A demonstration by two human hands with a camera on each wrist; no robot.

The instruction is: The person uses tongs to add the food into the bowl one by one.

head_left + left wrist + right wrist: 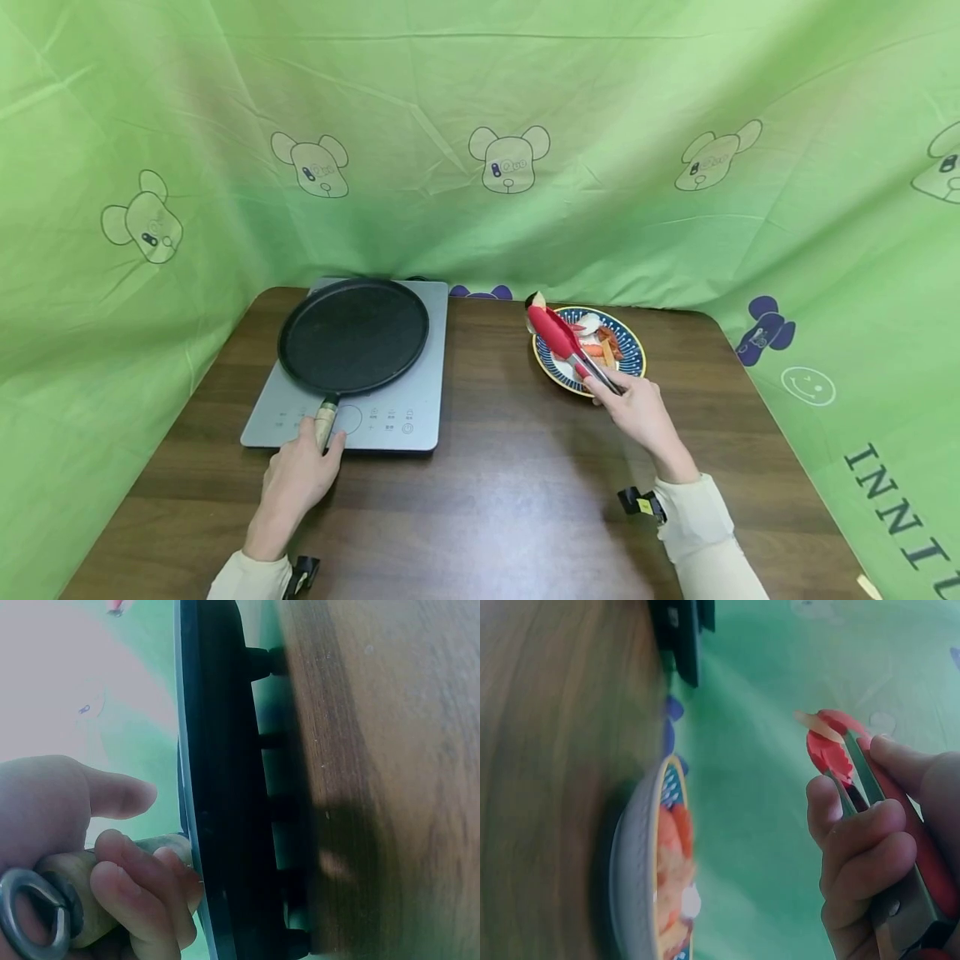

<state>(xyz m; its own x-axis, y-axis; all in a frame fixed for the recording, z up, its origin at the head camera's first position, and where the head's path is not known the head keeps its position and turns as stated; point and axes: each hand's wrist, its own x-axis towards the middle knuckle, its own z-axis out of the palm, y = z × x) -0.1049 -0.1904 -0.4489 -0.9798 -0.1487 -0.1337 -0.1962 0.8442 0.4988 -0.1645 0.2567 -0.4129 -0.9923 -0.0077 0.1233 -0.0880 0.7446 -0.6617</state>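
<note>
A flat black frying pan (352, 333) sits on the grey induction cooker (431, 375) at the left. My left hand (296, 479) grips its light wooden handle (325, 421); in the left wrist view the fingers curl round it, with the thumb off it. My right hand (637, 412) holds red-tipped metal tongs (558, 335) over the left side of a blue-patterned plate (641, 362). Between the tong tips is a small pale food piece (819, 726) with a dark part; its kind is unclear. Several orange, white and brown food pieces (592, 348) lie on the plate.
The brown wooden table (487, 483) carries the cooker and the plate. A green printed cloth (420, 208) hangs behind the table and along both sides. Touch controls (390, 421) mark the cooker's front. Wrist cameras (643, 503) are strapped on both arms.
</note>
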